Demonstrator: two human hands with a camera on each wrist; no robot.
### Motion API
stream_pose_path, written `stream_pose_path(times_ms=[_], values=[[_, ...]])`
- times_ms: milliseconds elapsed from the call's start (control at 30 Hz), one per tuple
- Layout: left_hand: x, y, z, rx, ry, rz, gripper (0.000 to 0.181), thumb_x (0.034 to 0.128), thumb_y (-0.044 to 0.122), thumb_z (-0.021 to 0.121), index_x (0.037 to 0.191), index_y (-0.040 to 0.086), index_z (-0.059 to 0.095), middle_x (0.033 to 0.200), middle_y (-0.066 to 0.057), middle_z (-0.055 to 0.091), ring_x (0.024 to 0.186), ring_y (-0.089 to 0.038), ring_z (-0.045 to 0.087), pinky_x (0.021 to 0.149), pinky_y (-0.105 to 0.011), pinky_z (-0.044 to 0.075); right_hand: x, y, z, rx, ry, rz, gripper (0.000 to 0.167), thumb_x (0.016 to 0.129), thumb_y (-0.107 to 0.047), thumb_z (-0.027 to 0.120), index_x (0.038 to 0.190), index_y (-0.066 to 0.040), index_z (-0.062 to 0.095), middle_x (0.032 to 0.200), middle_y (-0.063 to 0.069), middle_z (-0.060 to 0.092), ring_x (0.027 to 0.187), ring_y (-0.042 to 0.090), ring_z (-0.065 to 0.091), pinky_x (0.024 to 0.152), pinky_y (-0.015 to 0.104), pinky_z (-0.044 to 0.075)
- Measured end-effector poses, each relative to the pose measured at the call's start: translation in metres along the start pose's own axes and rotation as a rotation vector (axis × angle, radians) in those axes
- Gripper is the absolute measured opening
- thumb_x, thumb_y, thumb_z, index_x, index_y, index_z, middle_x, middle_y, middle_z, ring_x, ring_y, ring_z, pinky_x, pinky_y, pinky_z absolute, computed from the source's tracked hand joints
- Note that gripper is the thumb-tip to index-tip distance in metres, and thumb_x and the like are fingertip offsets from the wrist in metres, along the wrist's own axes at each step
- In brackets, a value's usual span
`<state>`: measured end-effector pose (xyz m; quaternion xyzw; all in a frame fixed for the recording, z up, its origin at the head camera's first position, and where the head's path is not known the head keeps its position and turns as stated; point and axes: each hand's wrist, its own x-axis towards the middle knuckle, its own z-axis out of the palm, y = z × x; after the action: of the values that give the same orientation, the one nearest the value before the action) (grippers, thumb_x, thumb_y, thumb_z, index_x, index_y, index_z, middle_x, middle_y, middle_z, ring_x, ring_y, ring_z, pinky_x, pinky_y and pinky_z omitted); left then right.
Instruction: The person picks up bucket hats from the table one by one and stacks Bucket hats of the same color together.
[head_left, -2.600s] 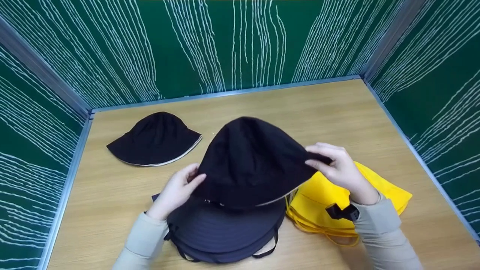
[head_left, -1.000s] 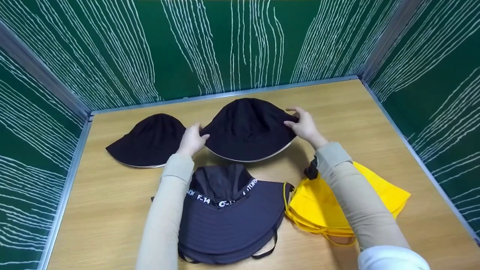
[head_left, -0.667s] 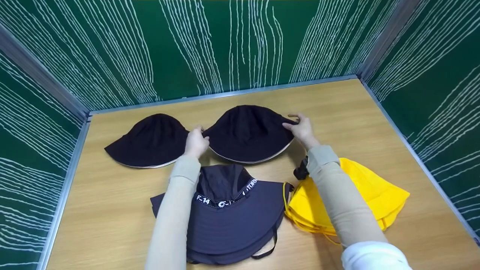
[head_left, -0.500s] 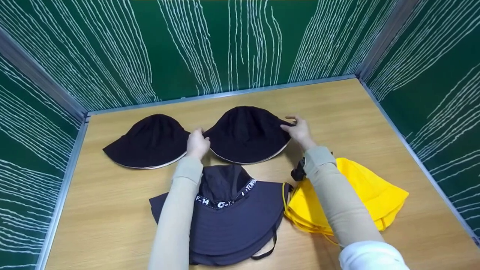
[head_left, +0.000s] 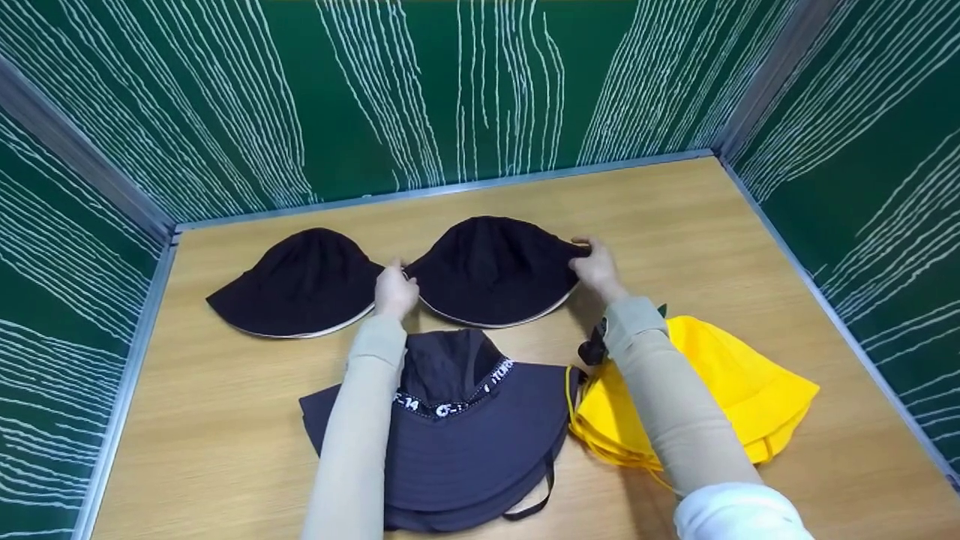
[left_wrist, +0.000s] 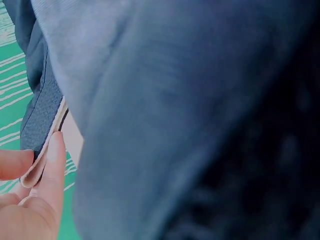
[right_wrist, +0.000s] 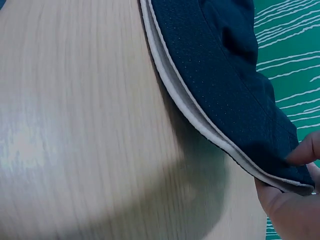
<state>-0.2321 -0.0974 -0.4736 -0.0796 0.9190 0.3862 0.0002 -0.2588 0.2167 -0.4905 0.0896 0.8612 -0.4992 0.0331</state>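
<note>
A black bucket hat [head_left: 491,274] with a pale brim edge lies toward the back middle of the table. My left hand [head_left: 396,291] pinches its left brim end; in the left wrist view, thumb and fingers [left_wrist: 56,160] hold the folded brim [left_wrist: 44,117]. At the opposite end my right hand [head_left: 598,268] grips the brim, which the right wrist view shows between thumb and fingers, low over the table. Just left lies a second black bucket hat [head_left: 304,285], its right tip close to my left hand. Large blurred dark fabric [left_wrist: 135,125] fills much of the left wrist view.
Dark grey wide-brimmed hats [head_left: 480,442] with a lettered band lie stacked in front, partly under my left forearm. Yellow hats [head_left: 739,382] with cords are piled at right, beneath my right forearm. Green walls [head_left: 495,90] with white lines border the wooden table [head_left: 202,420].
Both hands have carried the black bucket hat from above the grey hats back to the table beside the other black hat. It has sunk slightly lower, and my right fingers have drawn in.
</note>
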Motion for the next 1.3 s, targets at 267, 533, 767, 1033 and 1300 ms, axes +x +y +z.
stream_pose_path(times_ms=[267, 533, 767, 1033, 1300], values=[[0.003, -0.007, 0.003, 0.006, -0.059, -0.055, 0.048, 0.09, 0.006, 0.051, 0.135, -0.007, 0.04, 0.125, -0.03, 0.056, 0.121, -0.039, 0.051, 0.104, -0.041, 0.039, -0.001, 0.004, 0.0, -0.049, 0.0, 0.018, 0.046, 0.086, 0.005, 0.048, 0.131, 0.008, 0.043, 0.136, 0.027, 0.046, 0.127, 0.037, 0.042, 0.109, 0.041, 0.032], [0.004, -0.012, 0.004, 0.05, -0.175, -0.124, 0.059, 0.0938, 0.016, 0.049, 0.143, -0.008, 0.027, 0.14, -0.03, 0.041, 0.132, -0.038, 0.039, 0.111, -0.04, 0.031, -0.005, 0.007, 0.0, -0.164, -0.035, 0.05, 0.046, 0.094, -0.012, 0.05, 0.134, 0.007, 0.039, 0.136, 0.03, 0.043, 0.127, 0.039, 0.042, 0.11, 0.042, 0.031], [0.003, -0.015, 0.007, 0.081, -0.221, -0.103, 0.059, 0.0947, 0.018, 0.048, 0.143, -0.009, 0.028, 0.145, -0.028, 0.037, 0.135, -0.036, 0.036, 0.113, -0.039, 0.028, -0.005, 0.011, 0.001, -0.292, -0.143, 0.095, 0.062, 0.095, -0.018, 0.047, 0.145, 0.008, 0.021, 0.14, 0.04, 0.027, 0.114, 0.042, 0.054, 0.101, 0.043, 0.042], [-0.002, -0.013, 0.005, 0.058, -0.221, -0.099, 0.057, 0.0943, 0.02, 0.048, 0.142, -0.006, 0.032, 0.143, -0.03, 0.036, 0.136, -0.039, 0.032, 0.113, -0.042, 0.027, -0.01, 0.001, -0.002, -0.33, -0.148, 0.128, 0.074, 0.092, -0.025, 0.048, 0.148, 0.006, 0.012, 0.149, 0.036, 0.013, 0.137, 0.05, 0.012, 0.113, 0.054, 0.018], [-0.006, -0.013, -0.01, -0.026, -0.149, -0.075, 0.05, 0.093, 0.017, 0.05, 0.136, -0.007, 0.041, 0.131, -0.029, 0.048, 0.127, -0.037, 0.042, 0.108, -0.041, 0.033, -0.02, -0.034, 0.003, -0.266, -0.117, -0.012, 0.064, 0.09, -0.029, 0.055, 0.143, -0.003, 0.033, 0.151, 0.03, 0.011, 0.138, 0.047, 0.007, 0.109, 0.06, 0.013]])
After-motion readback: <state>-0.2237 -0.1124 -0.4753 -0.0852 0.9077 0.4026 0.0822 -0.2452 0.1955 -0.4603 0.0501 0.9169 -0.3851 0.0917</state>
